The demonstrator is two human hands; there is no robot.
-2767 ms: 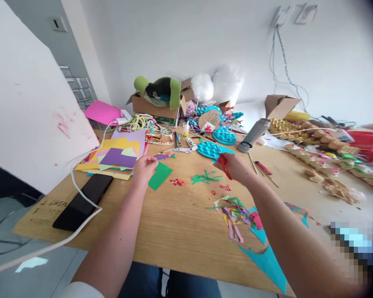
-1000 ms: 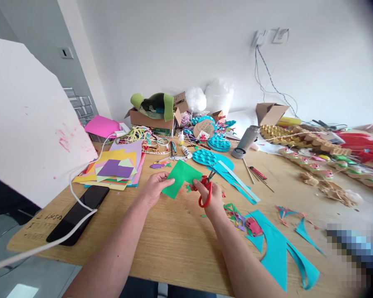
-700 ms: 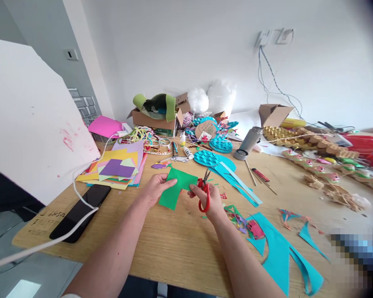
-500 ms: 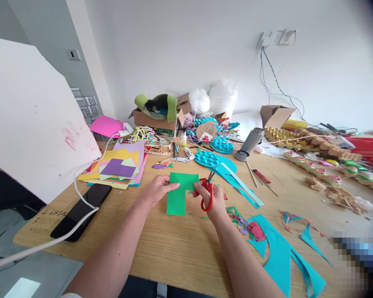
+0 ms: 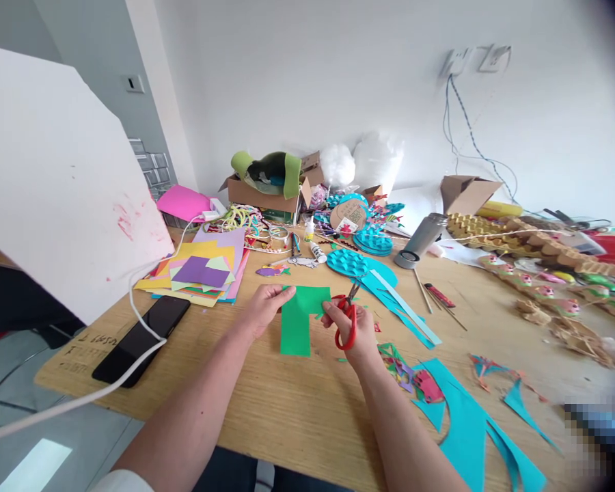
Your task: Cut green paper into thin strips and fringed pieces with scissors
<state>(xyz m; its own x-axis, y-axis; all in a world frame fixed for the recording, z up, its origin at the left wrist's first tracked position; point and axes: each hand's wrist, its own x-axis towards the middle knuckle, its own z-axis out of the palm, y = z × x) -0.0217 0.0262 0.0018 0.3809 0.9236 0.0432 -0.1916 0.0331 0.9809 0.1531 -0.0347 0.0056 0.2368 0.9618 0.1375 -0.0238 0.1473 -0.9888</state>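
Observation:
Between my two hands is a piece of green paper point(image 5: 296, 324) with a rectangular notch out of its lower right. My left hand point(image 5: 260, 311) pinches its upper left corner between thumb and fingers. My right hand point(image 5: 352, 328) grips the paper's upper right end with thumb and fingertip. That same hand also carries red-handled scissors point(image 5: 349, 331), hooked in the fingers, with the blades pointing up and away from me. Beyond the paper lie a purple paper fish point(image 5: 272, 271) and a white glue bottle point(image 5: 318, 252).
Coloured paper sheets point(image 5: 199, 272) and a black phone point(image 5: 142, 340) lie on the left, a white cable point(image 5: 142, 318) looping over them. Blue paper offcuts point(image 5: 466, 424) cover the front right. A grey flask point(image 5: 421, 239) and cut blue egg-tray discs point(image 5: 347, 262) are farther back.
The view has shifted slightly, so the scene sits a little farther right. My left thumb has moved up toward the paper's top edge. Both hands still hold the green paper.

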